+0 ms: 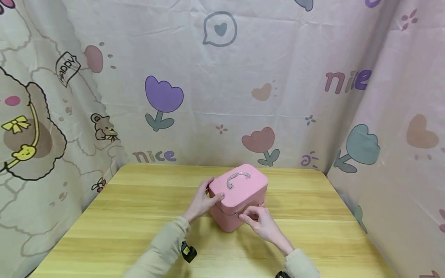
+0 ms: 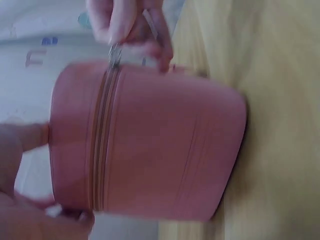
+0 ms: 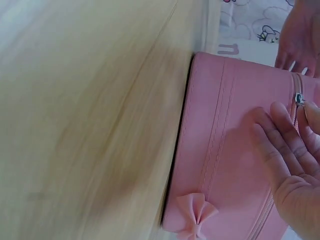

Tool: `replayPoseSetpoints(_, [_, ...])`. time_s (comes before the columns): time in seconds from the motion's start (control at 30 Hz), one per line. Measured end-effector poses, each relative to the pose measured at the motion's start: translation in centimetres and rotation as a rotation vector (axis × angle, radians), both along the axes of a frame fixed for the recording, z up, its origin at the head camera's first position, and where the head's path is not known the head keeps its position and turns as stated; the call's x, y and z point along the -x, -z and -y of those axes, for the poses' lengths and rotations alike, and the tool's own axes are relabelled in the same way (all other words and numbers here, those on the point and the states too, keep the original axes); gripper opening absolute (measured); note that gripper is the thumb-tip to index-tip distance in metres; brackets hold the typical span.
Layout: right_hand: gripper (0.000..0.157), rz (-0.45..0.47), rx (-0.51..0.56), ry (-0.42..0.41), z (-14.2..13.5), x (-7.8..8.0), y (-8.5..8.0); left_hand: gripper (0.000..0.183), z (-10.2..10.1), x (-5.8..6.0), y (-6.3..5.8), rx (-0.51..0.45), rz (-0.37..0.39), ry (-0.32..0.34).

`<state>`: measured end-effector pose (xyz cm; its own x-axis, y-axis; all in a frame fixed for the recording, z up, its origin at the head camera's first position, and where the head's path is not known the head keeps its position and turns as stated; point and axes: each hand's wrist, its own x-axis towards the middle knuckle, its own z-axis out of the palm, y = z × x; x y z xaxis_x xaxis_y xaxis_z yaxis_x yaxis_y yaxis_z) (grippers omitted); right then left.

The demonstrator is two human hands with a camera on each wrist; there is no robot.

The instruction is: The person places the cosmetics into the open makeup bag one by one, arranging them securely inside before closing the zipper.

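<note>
A pink vanity case stands upright on the table, its lid down and a silver carry handle on top. My left hand grips the lid at its left end, thumb on the top and fingers on the side. At the near corner my right hand pinches the metal zipper pull between thumb and index finger. The other right fingers lie along the case wall in the right wrist view. The zipper track runs around the case just under the lid. A pink bow sits on the front wall.
The wooden table extends on both sides of the case. Printed curtains hang behind the table and along its left and right edges. A small black device is worn at the left wrist.
</note>
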<state>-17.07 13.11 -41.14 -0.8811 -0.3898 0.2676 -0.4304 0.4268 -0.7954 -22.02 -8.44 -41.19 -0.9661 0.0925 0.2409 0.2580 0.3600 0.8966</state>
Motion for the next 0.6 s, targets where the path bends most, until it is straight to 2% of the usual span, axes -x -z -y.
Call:
replayPoseSetpoints(0.07, [0.012, 0.012, 0.015, 0.006, 0.1, 0.0, 0.0, 0.079, -0.6, -0.5, 0.0, 0.045, -0.016, -0.069])
replayPoseSetpoints(0.13, [0.012, 0.019, 0.026, 0.002, 0.0, 0.0, 0.1, 0.089, -1.4, -1.1, -0.1, 0.088, 0.008, -0.138])
replayPoseSetpoints(0.27, [0.012, 0.014, 0.039, -0.013, -0.1, 0.3, 0.5, 0.105, -2.4, -1.7, 0.0, 0.111, 0.039, -0.18])
replayPoseSetpoints(0.43, [0.014, -0.021, 0.04, -0.014, 0.0, 1.3, 2.2, 0.101, -2.2, -1.5, 0.2, 0.079, 0.008, -0.156])
replayPoseSetpoints(0.6, [0.017, -0.053, 0.016, 0.022, 0.6, 1.8, 3.1, 0.096, -1.4, -0.8, 0.3, 0.031, -0.004, -0.07])
